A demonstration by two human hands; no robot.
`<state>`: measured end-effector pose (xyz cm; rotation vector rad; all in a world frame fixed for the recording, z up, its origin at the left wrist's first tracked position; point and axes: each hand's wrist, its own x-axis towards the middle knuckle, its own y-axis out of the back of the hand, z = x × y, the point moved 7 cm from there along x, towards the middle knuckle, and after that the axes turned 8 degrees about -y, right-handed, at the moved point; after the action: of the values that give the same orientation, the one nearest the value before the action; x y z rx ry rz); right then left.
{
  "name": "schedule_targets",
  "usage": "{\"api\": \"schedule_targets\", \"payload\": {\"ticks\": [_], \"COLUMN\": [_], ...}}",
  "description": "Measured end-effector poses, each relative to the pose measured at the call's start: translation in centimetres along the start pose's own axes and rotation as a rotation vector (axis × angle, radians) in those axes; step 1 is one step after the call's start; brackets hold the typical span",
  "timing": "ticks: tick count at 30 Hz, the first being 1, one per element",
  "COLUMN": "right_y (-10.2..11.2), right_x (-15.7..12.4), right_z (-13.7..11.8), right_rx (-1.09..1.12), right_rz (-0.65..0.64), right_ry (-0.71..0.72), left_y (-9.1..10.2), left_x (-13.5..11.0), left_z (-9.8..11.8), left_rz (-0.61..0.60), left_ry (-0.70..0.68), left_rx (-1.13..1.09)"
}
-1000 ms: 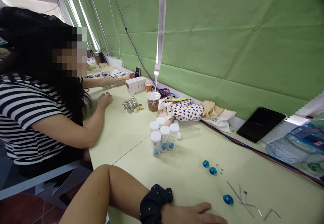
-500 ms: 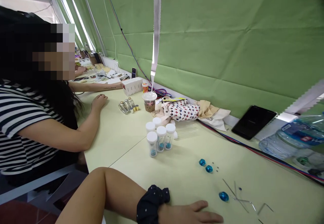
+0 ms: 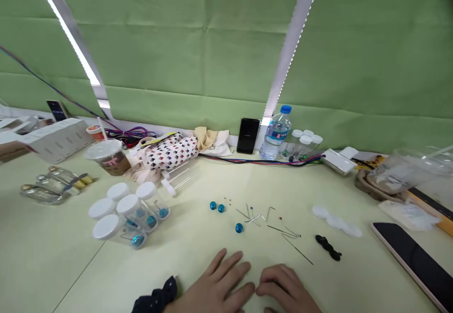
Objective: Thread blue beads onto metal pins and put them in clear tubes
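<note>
On the near part of the table, left hand: open, palm down, fingers spread; a dark dotted scrunchie rings the wrist
Right hand: fingers curled inward, just beside the left one; I cannot tell whether it grips anything
Blue beads: three, loose, beyond the left hand; two sit side by side; the third lies nearer the hands
Metal wires: straight and bent pieces, strewn mostly to the right of the beads; some cross one another
Black twisted strip: on the table, right of the wires
Capped vials: five, white-lidded, clustered at left; blue beads and wires show inside some
Before the green curtain: patterned cloth; water bottle
Far right: smartphone, lying flat
</note>
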<state>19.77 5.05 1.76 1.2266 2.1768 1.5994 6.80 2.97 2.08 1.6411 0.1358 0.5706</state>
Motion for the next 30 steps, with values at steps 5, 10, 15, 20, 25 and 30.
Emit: {"api": "schedule_targets", "payload": {"ticks": [5, 10, 15, 20, 25, 30], "right_y": [0.72, 0.59, 0.69, 0.77, 0.55, 0.4], "right_x": [0.23, 0.17, 0.12, 0.12, 0.11, 0.02], "right_z": [-0.51, -0.38, -0.23, -0.26, -0.23, -0.07], "right_rx": [0.031, 0.035, 0.05, 0.063, 0.052, 0.048], "right_rz": [0.028, 0.015, 0.011, 0.003, -0.014, -0.013], "right_ry": [-0.013, -0.018, -0.033, -0.037, -0.03, -0.023], "left_y": [-0.13, -0.02, 0.39, 0.39, 0.1, 0.08], "left_x": [0.27, 0.34, 0.49, 0.67, 0.57, 0.54], "left_z": [-0.05, -0.13, -0.2, -0.21, -0.1, -0.09], "left_rz": [-0.001, 0.009, 0.021, 0.003, 0.026, 0.054], "left_ry": [0.002, 0.012, 0.018, 0.012, -0.01, -0.02], "left_rx": [-0.019, -0.036, -0.045, -0.049, -0.019, 0.007]}}
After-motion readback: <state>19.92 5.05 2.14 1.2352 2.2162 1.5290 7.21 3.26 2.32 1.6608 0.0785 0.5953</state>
